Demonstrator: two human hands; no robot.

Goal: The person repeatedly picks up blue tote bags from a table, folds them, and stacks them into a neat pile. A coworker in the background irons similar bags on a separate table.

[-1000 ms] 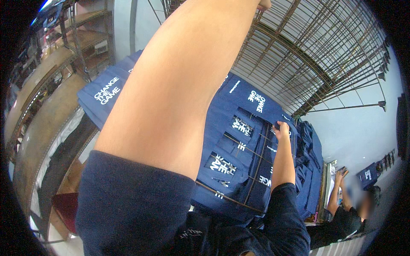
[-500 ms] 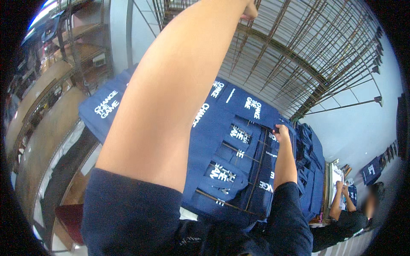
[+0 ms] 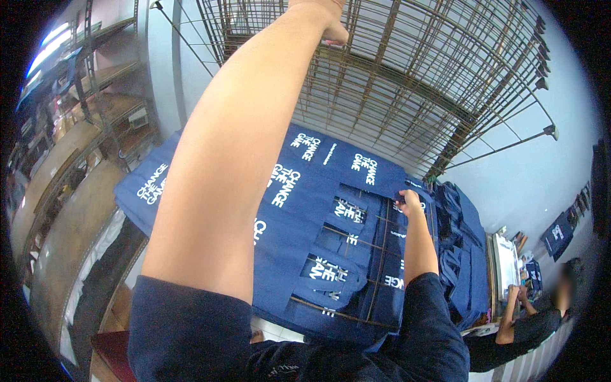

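My left arm reaches up and far across the view, its hand (image 3: pixel 332 24) at the upper edge in front of a wire drying rack (image 3: pixel 407 73). Only the thumb side of that hand shows; the other fingers are cut off or hidden. Below lie navy fabric pieces (image 3: pixel 312 181) with white printing, spread flat on rack tiers, with lower pieces showing through gaps between the wires. My right hand (image 3: pixel 410 202) is closed at the right-hand corner of an upper navy fabric piece (image 3: pixel 372 175), thumb and fingers pinched on its edge.
At the right hang folded navy fabric pieces (image 3: pixel 461 235). Beyond them another person (image 3: pixel 531 328) works with both hands at a white framed panel (image 3: pixel 507 264). Metal shelving with brown boards (image 3: pixel 76 143) stands on the left, a dark red seat (image 3: pixel 111 350) at lower left.
My left hand has moved left and slightly nearer, baring more of the printed fabric. My right hand stays at the fabric corner. The whole view has shifted a little.
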